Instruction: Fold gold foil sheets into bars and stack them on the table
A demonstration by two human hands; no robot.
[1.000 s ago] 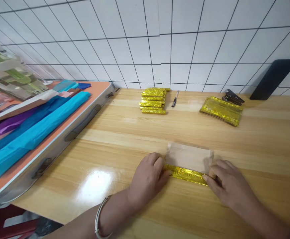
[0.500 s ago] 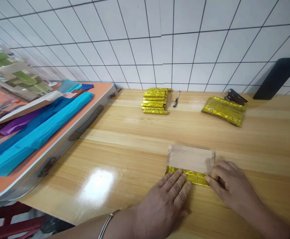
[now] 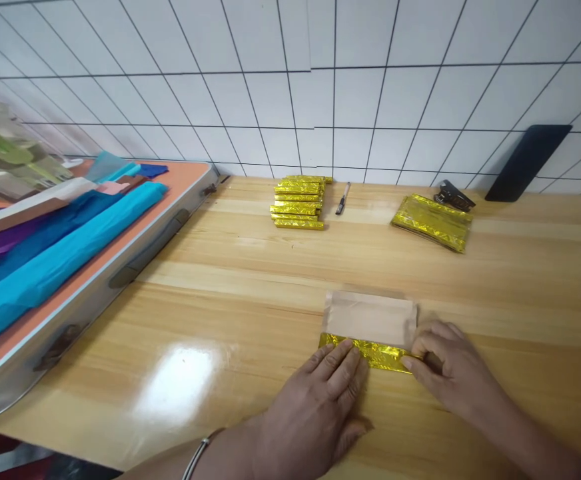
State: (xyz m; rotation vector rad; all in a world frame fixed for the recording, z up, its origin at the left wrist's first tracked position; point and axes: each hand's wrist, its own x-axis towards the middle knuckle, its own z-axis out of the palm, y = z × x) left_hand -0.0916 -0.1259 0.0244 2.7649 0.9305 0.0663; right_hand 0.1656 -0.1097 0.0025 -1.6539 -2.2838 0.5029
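On the wooden table lies a sheet of gold foil paper (image 3: pixel 385 355), its pale brown back facing up and its near edge folded into a shiny gold band. My left hand (image 3: pixel 323 393) lies flat with fingers stretched over the left and middle part of that band, pressing it down. At the band's right end, my right hand (image 3: pixel 443 360) is closed, thumb and curled index finger pinching the folded edge. The exact contact under the right fingers is hidden. A bangle (image 3: pixel 196 459) circles my left wrist.
Behind the sheet are a stack of narrow gold foil strips (image 3: pixel 298 208), a pen (image 3: pixel 343 199), a pile of gold foil sheets (image 3: pixel 431 223) and a black clip (image 3: pixel 453 195). A black panel (image 3: pixel 528 163) leans on the tiled wall. Leftward, an orange-topped board (image 3: pixel 185 175) bears blue paper (image 3: pixel 95 233).
The view has shifted slightly to the right, so things appear further left. My left thumb now shows out to the side. The right hand still pinches the same end of the sheet.
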